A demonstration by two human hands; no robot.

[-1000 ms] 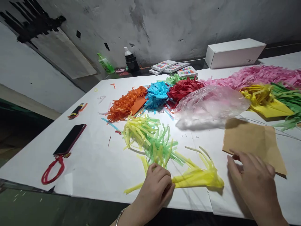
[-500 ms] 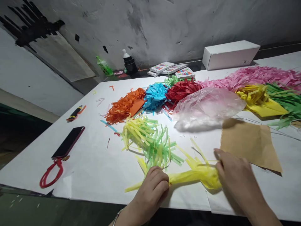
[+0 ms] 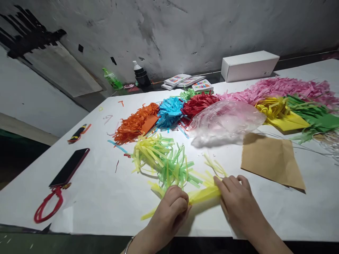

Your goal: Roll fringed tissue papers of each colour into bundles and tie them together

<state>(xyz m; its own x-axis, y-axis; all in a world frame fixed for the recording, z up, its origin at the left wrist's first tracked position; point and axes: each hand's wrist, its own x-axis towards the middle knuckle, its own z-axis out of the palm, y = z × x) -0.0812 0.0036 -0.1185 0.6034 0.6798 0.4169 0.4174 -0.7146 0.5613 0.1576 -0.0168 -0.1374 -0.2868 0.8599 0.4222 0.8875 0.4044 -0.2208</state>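
A strip of yellow tissue paper (image 3: 202,195) stretches between my two hands, low over the front of the table. My left hand (image 3: 172,208) is closed on its left part, and loose yellow ends poke out beyond the fingers. At the other end, my right hand (image 3: 235,201) grips the paper, its fingers bent over it and hiding part. Fringed yellow strips fan out above the right fingers. Just behind my left hand lie bunches of light green fringe (image 3: 173,169) and pale yellow fringe (image 3: 147,151).
Orange (image 3: 135,123), blue (image 3: 171,111) and red (image 3: 200,104) fringe bundles line the back, beside a clear plastic bag (image 3: 227,121). Brown paper (image 3: 272,160) lies right. A phone (image 3: 70,167) and cutter (image 3: 77,134) lie left. A white box (image 3: 249,67) stands by the wall.
My right hand has moved left along the yellow tissue paper, closer to my left hand. The bulging right end of the paper is now covered by it. The view has shifted slightly.
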